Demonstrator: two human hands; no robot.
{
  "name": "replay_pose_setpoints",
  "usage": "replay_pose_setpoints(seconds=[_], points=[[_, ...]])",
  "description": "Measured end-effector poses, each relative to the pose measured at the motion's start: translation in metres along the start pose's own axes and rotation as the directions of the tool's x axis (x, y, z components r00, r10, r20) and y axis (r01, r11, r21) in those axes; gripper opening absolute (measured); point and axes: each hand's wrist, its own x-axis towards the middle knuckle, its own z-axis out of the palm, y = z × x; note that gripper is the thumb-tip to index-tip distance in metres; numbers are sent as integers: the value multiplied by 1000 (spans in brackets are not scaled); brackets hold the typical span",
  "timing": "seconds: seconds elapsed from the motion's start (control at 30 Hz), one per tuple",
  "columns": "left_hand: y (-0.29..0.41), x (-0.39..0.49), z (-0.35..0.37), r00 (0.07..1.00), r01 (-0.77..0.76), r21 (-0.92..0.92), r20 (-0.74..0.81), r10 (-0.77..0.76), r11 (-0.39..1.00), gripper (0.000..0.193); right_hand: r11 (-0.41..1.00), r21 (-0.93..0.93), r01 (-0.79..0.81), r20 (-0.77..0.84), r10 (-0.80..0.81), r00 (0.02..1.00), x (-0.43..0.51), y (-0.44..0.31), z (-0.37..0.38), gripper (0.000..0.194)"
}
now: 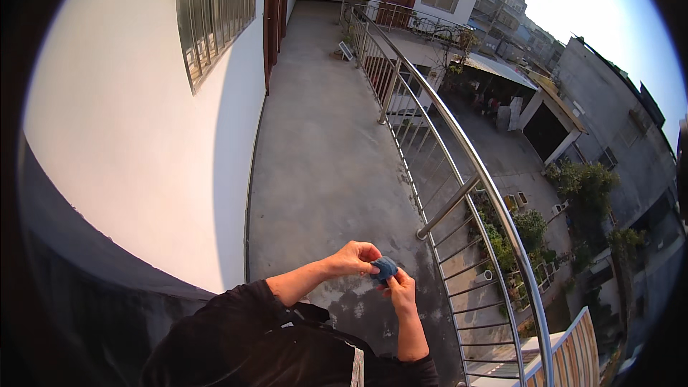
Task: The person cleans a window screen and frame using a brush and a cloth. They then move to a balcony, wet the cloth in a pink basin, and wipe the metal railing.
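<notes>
A small bunched blue-grey cloth (385,269) is held between both hands in front of my body, above the balcony floor. My left hand (352,259) pinches its left edge between thumb and fingers. On the lower right side, my right hand (400,287) grips the same piece, thumb on top. The cloth looks folded or crumpled, and its underside is hidden by my fingers. Both dark sleeves (252,301) are pushed up to the elbows.
To my right runs a stainless steel railing (486,172) above a courtyard with potted plants (529,228). A white wall (145,161) with a barred window (217,16) stands on the left. The concrete walkway (322,134) leads ahead, past a small panel (345,51) beside the railing.
</notes>
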Motion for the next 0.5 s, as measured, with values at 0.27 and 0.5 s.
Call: replay_pose_setpoints(seconds=[0.27,0.5], points=[[12,52,-148,942,-111,-41,-322,93,993,27,971,-223,90,43,-82,996,157,-36,71,30],[53,84,-281,905,-99,-28,-419,78,995,22,927,-290,238,35,-238,971,283,-64,159,30]])
